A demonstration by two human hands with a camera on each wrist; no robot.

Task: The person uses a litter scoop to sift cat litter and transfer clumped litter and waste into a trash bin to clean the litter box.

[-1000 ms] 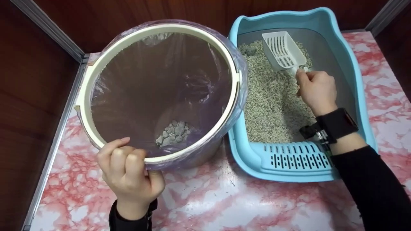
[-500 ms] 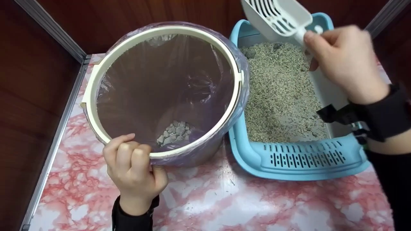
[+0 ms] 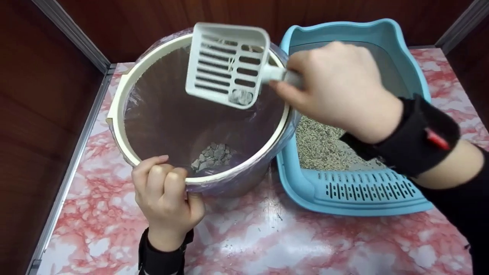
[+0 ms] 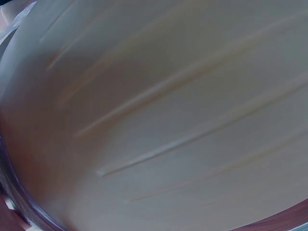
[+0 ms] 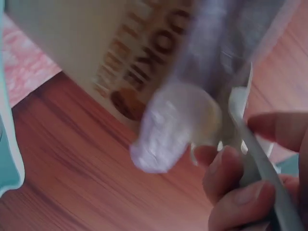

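Note:
My right hand (image 3: 340, 84) grips the handle of a pale slotted litter scoop (image 3: 236, 61), held over a round bin (image 3: 229, 175) near its right and far rim. A grey clump (image 3: 241, 96) shows at the scoop's near corner. In the right wrist view, fingers curl round the scoop handle (image 5: 262, 163). My left hand (image 3: 164, 202) holds the bin's near rim, fingers over the top and thumb outside. A clear liner bag (image 3: 164, 103) covers the inside, with grey litter clumps (image 3: 214, 156) at the bottom. The left wrist view shows the ribbed bin wall (image 4: 168, 120).
A blue litter box (image 3: 361, 202) with pellet litter (image 3: 321, 145) stands right beside the bin, partly behind my right arm. Dark wood panels (image 3: 305, 11) rise behind and at the left. The floor (image 3: 267, 236) is red and white marbled.
My right hand has lifted the scoop out of the litter box and carried it left over the bin. The left hand keeps its hold on the rim.

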